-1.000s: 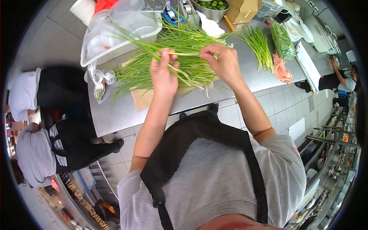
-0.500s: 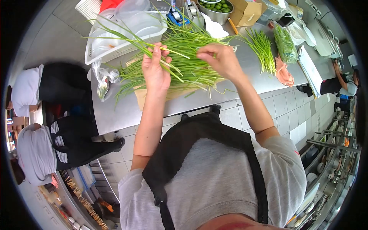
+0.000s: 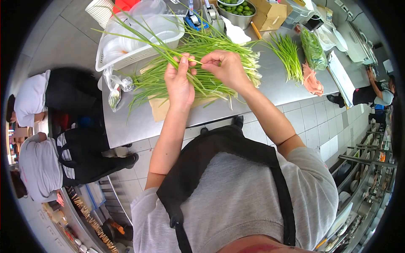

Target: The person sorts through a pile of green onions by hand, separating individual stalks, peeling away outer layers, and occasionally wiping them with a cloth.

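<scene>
Several long green stalks are held in my left hand, their leafy ends fanning up and left over a white basket. My right hand pinches the pale end of a stalk just right of my left fingers. Beneath both hands a large heap of green stalks lies on brown paper on the steel table. The heap's pale ends point right. A smaller bunch of stalks lies apart on the right.
The white basket holds clear plastic containers. Behind are a tape dispenser, a bowl of green fruits and a cardboard box. Bagged greens and a clipboard lie right. Two people stand left, another at far right.
My right hand moved right, away from my left hand, then came back left to the held stalks, where its fingers now pinch a stalk end.
</scene>
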`<action>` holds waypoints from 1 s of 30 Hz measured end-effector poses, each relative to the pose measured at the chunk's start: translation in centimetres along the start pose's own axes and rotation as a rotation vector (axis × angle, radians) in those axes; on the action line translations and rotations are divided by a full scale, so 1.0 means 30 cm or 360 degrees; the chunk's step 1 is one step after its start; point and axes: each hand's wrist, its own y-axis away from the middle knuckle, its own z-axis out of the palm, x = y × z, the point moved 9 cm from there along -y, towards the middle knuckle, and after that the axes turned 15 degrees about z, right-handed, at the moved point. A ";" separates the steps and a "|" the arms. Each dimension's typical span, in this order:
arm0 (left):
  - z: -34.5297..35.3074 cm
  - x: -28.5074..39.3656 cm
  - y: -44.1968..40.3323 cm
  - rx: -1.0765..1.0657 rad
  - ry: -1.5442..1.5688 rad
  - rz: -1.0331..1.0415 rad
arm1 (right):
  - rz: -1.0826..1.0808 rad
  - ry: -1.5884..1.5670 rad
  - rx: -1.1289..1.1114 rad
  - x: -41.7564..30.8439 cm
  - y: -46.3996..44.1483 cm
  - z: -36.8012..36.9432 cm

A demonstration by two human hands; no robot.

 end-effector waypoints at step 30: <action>-0.105 0.017 -0.070 0.0136 0.0235 -0.0014 | -0.0022 0.0928 -0.0284 0.067 -0.013 -0.084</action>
